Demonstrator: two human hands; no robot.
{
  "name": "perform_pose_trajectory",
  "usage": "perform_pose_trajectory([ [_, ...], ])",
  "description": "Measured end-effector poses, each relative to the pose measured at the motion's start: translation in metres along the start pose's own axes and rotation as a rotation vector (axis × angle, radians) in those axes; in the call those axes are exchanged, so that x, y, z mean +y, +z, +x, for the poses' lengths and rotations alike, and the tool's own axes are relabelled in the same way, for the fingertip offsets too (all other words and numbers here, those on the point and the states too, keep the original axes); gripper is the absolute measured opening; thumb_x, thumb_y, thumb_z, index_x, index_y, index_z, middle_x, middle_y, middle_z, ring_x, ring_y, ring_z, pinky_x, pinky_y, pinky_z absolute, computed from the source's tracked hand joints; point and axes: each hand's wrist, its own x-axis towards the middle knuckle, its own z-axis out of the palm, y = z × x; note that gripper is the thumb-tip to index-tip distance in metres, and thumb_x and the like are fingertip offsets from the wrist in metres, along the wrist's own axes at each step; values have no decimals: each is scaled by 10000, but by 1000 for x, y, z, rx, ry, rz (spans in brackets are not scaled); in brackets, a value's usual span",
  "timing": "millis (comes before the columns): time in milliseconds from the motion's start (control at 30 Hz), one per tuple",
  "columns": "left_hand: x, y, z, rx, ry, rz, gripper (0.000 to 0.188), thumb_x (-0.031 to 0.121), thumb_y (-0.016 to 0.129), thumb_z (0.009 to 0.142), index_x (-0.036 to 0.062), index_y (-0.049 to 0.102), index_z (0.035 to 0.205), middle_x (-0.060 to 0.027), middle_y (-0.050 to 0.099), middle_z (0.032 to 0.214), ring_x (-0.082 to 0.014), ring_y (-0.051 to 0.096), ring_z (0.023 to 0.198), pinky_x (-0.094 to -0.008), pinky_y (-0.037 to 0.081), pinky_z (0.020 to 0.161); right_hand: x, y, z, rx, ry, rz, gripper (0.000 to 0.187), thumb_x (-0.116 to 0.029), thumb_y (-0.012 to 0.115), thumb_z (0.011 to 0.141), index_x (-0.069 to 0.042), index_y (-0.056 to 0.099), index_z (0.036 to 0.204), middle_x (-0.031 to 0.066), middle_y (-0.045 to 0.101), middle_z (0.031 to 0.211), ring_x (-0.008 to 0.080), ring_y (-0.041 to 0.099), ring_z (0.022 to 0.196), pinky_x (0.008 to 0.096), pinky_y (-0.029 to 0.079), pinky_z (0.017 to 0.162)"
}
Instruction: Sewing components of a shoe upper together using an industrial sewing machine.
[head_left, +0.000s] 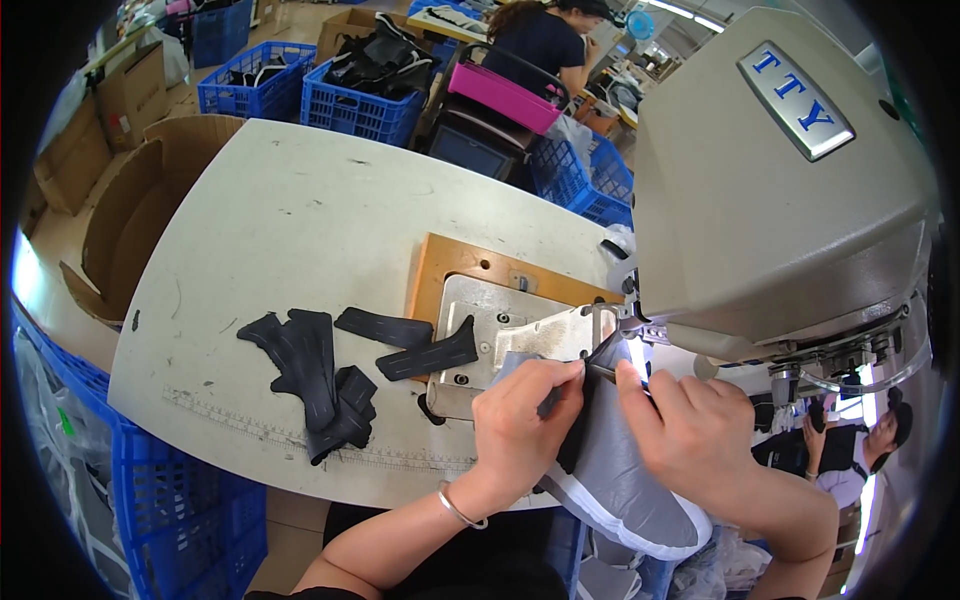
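- Grey shoe upper [625, 485], pale-edged toe toward the wearer, lies below the machine head and between the two hands, its far end near the stitching area.
- Left hand [525, 410], bangle [462, 510] at wrist: thumb and forefinger pinched together on a dark strip [570, 450] along the upper's left side.
- Right hand [690, 430]: thumb and forefinger closed on a thin dark item [603, 373], kind unclear, pointing toward the left fingertips; other fingers curled.
- Blue crate [180, 500] beside the table, lower left.
- Pale table [250, 230]: dark cut pieces [300, 370] heaped left of the hands; two loose strips [385, 327] nearer the metal plate [465, 310], one overlapping it.
- Large sewing machine [780, 220] overhangs at right; wooden board [440, 265] borders the plate.
- Beyond: cardboard box [130, 220], filled blue crates [362, 105], pink tray [505, 95].
- Farther: co-worker [535, 50] in dark top, seated.
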Motion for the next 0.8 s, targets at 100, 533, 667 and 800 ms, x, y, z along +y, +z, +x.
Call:
perform_pose_trajectory([
  [100, 1, 3, -1, 37, -102, -88, 194, -70, 734, 754, 21, 700, 922, -105, 705, 816, -201, 694, 721, -276, 531, 660, 1, -5, 0, -12, 22, 7, 133, -91, 692, 760, -77, 717, 890, -38, 368, 607, 93, 404, 479, 252, 272, 445],
  [533, -1, 4, -3, 36, 15, -3, 232, -87, 737, 726, 15, 689, 928, -105, 693, 811, -230, 687, 700, -285, 529, 631, 2, -5, 5, -22, -20, -3, 156, -97, 680, 779, -55, 721, 923, -30, 367, 615, 91, 402, 476, 260, 270, 445],
  [667, -2, 4, -4, 29, 45, 18, 240, -91, 740, 715, 17, 686, 923, -104, 688, 806, -230, 683, 684, -287, 529, 610, 1, -6, 6, -29, -17, 1, 141, -95, 680, 779, -57, 718, 909, -30, 367, 614, 92, 400, 476, 259, 265, 441],
  [800, -3, 5, -3, 44, 70, 24, 246, -89, 744, 709, 23, 687, 920, -102, 686, 801, -224, 678, 670, -286, 527, 592, -1, -12, 6, -96, 12, 21, 249, -90, 672, 739, -49, 716, 980, -17, 390, 642, 107, 442, 522, 262, 314, 459],
])
